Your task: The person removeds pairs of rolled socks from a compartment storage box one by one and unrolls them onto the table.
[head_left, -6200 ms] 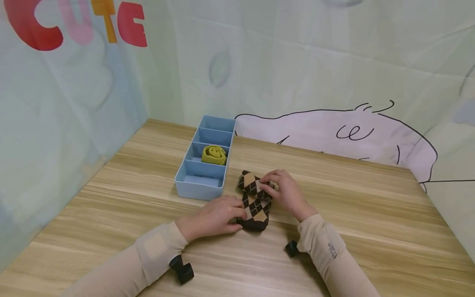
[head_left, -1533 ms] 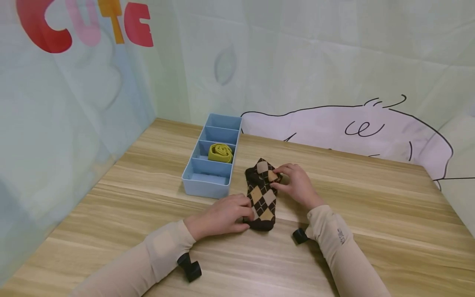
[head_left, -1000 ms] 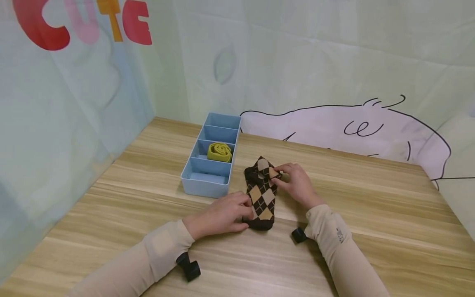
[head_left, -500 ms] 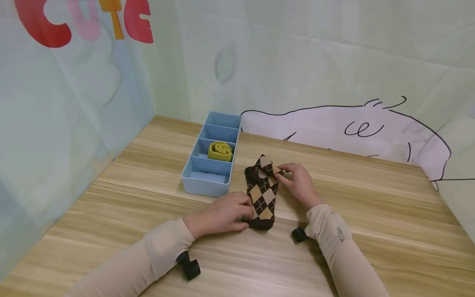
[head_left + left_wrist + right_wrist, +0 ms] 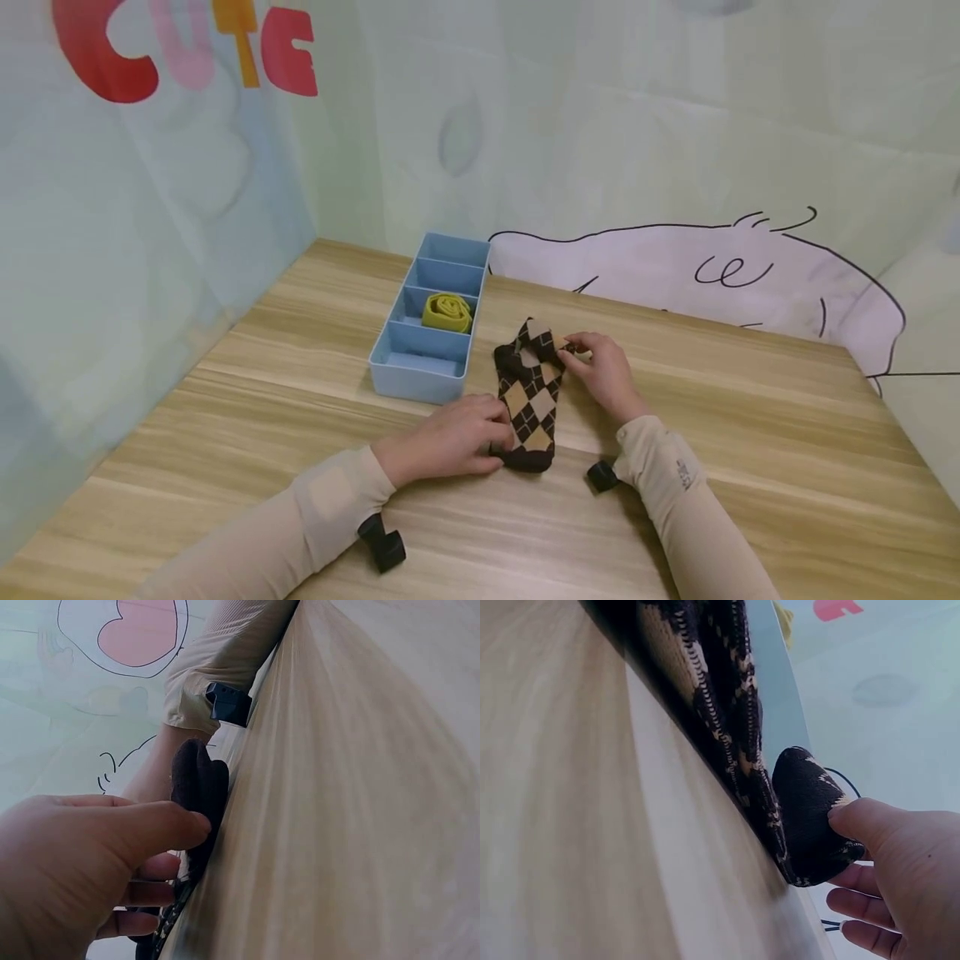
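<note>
A black, tan and beige argyle sock (image 5: pixel 531 408) lies lengthwise on the table in the head view, its far end folded over. My left hand (image 5: pixel 453 437) holds the near left edge. In the left wrist view, its thumb sits against the dark cloth (image 5: pixel 199 780) and its fingers bend at the side. At the far right corner, my right hand (image 5: pixel 603 375) pinches the folded flap between thumb and fingers. The right wrist view shows that flap (image 5: pixel 810 817) raised at the thumb tip. Whether a second sock lies underneath is hidden.
Left of the sock stands a blue divided box (image 5: pixel 416 385). A rolled yellow cloth (image 5: pixel 447 312) sits in its second compartment from the front. Printed fabric walls (image 5: pixel 637 125) border the wooden table (image 5: pixel 247 450) at the back and left.
Since the earliest frame, the sock's folded far part has been drawn back away from me, showing more of its length. Lately my right hand has shifted the flap slightly right; the left hand stays put.
</note>
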Available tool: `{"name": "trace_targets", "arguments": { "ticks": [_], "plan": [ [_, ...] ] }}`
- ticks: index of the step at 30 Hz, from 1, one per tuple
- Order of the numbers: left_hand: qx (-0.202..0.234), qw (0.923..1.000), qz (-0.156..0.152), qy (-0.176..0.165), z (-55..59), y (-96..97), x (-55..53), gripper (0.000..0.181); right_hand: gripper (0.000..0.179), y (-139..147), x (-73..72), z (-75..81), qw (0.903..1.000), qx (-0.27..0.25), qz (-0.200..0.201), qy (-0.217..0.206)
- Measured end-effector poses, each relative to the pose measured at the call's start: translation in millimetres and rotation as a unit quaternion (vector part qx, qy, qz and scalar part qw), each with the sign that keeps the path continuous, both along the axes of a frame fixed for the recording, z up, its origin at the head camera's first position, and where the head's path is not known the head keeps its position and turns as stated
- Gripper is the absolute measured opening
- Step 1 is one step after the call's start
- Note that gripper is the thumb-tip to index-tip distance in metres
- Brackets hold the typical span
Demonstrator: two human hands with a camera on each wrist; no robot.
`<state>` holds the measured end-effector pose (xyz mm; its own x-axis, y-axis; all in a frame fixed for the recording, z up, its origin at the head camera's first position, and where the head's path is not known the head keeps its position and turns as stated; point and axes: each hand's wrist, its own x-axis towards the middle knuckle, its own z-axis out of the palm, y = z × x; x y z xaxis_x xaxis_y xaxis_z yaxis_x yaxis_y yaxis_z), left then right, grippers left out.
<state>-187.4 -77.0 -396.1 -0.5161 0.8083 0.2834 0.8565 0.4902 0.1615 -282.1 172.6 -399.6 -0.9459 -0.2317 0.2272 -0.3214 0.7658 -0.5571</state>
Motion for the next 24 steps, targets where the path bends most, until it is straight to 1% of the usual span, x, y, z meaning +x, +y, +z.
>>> {"name": "trace_targets", "arguments": {
  "ticks": [7,14,19,21,24],
  "plan": [
    [-0.004,0.9999,0.001,-0.014,-0.5,0.4,1.0,0.012,0.034,-2.0,-1.7,-2.3,0.9999,-0.012,-0.009,-0.004],
    [-0.001,0.9999,0.001,-0.012,-0.6,0.1,2.2,0.012,0.033,-2.1,-5.8,-4.0,0.9998,-0.013,-0.016,0.003],
    [-0.006,0.9998,0.006,-0.017,-0.2,0.4,2.9,0.011,0.033,-1.7,-9.6,-3.3,0.9996,-0.016,-0.021,0.005],
    [-0.01,0.9997,0.01,-0.02,-0.5,0.4,2.7,0.012,0.031,-1.3,-11.0,-2.7,0.9995,-0.018,-0.025,0.007],
    [-0.011,0.9997,0.011,-0.02,-0.2,0.4,2.3,0.012,0.024,-0.8,-12.8,-1.7,0.9992,-0.023,-0.03,0.015]
  ]
}}
